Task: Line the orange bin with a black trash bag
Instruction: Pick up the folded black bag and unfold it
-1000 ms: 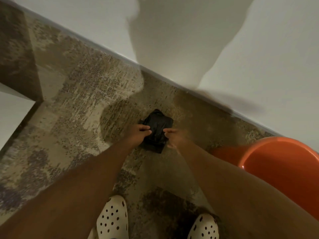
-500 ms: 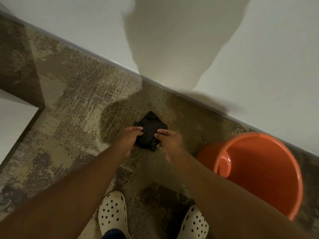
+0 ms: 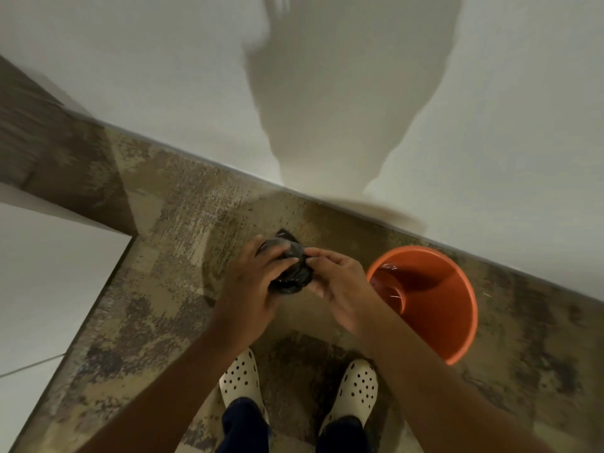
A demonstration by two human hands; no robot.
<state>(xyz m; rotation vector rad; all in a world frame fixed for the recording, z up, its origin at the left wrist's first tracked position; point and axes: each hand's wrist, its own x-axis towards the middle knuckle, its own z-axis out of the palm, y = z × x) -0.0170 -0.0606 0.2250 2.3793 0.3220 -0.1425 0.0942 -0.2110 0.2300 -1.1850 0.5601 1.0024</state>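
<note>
A crumpled, folded black trash bag [image 3: 291, 273] is held up off the floor between both hands. My left hand [image 3: 251, 286] wraps its left side with the fingers over the top. My right hand [image 3: 340, 286] pinches its right edge with thumb and fingertips. The round orange bin [image 3: 454, 308] stands upright on the floor just right of my right hand, its mouth open and its inside bare. My right forearm hides part of the bin's near rim.
A white wall [image 3: 163, 76] with a pale baseboard runs diagonally behind the bin. Mottled brown carpet [image 3: 157, 305] covers the floor. A white panel [image 3: 42, 289] lies at the left. My spotted white shoes [image 3: 242, 377] stand below the hands.
Both hands have lifted the bag off the carpet and drawn it closer, bunching it tighter. The view has shifted so the whole bin shows beside my right hand.
</note>
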